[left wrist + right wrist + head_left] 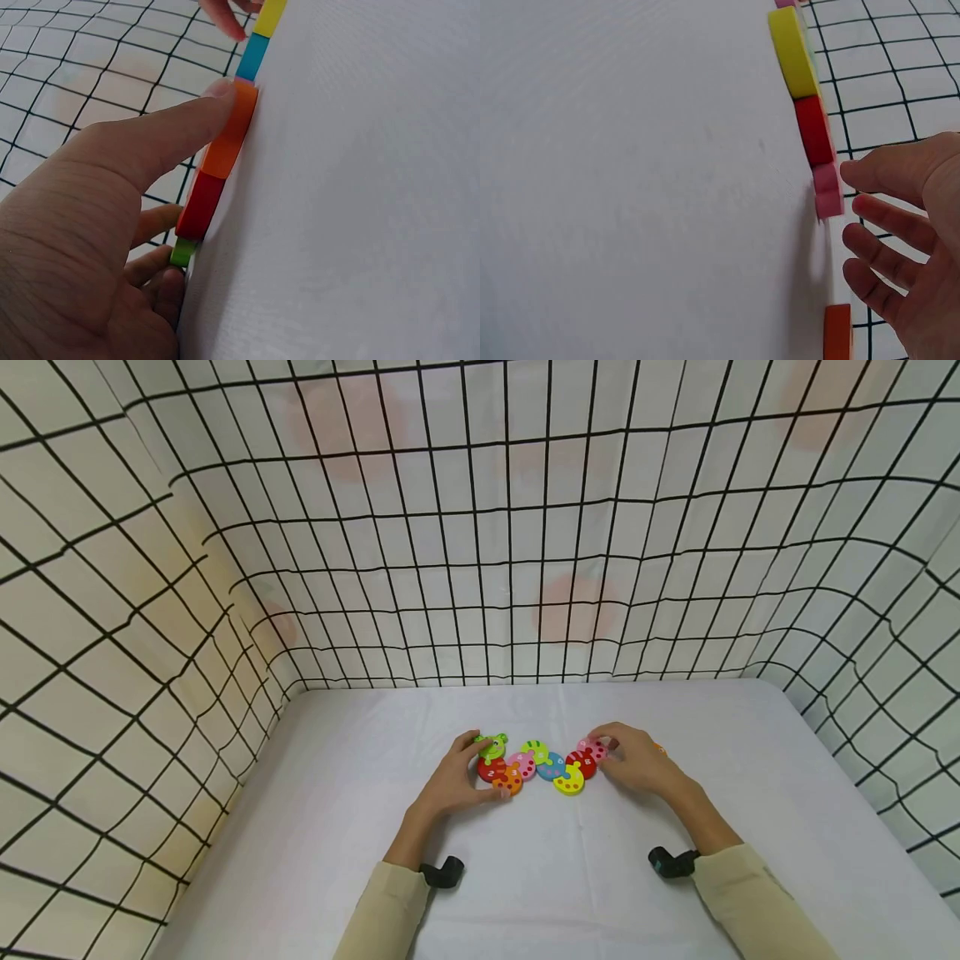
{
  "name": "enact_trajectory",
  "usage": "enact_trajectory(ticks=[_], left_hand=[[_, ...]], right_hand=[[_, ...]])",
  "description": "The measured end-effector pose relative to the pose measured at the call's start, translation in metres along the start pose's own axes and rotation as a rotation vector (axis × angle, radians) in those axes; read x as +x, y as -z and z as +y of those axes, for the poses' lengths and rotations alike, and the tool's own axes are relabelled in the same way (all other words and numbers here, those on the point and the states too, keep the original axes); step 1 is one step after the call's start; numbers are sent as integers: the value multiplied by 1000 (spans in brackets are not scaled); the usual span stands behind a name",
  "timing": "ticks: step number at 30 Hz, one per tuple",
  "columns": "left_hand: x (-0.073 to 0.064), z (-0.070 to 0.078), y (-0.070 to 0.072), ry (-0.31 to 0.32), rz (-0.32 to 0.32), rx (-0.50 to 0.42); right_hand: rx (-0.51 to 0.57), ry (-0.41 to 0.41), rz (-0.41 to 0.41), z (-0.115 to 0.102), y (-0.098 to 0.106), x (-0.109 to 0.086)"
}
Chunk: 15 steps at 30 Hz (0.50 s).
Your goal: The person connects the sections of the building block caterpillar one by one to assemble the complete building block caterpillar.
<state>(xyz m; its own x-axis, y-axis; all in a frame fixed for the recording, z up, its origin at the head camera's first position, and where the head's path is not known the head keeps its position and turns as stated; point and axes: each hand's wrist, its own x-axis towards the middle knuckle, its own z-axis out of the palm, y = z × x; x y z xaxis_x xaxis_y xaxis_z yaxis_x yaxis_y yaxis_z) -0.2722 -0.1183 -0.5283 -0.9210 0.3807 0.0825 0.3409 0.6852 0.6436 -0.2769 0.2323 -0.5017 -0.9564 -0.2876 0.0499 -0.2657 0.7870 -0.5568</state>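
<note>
A caterpillar number puzzle lies flat on the white cloth as a zigzag chain of colourful pieces. At its left end, a green head piece adjoins a red piece and an orange one. My left hand holds this end, thumb on the orange piece and fingers around the head. Beside the pink piece at the right end, my right hand has its fingers spread and loosely bent, pinching nothing. The right hand partly covers that pink piece in the head view.
A separate orange piece lies beyond the right hand, mostly hidden in the head view. White cloth covers the table. Black wire mesh stands along the back and both sides. Each wrist wears a small black camera.
</note>
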Motion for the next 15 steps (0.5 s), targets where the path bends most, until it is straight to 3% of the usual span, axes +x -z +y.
enact_trajectory(ticks=[6, 15], left_hand=[[1, 0, -2, 25, -4, -7], [1, 0, -3, 33, 10, -4]], right_hand=[[-2, -63, 34, 7, 14, -11], [-7, -59, 64, 33, 33, -30]])
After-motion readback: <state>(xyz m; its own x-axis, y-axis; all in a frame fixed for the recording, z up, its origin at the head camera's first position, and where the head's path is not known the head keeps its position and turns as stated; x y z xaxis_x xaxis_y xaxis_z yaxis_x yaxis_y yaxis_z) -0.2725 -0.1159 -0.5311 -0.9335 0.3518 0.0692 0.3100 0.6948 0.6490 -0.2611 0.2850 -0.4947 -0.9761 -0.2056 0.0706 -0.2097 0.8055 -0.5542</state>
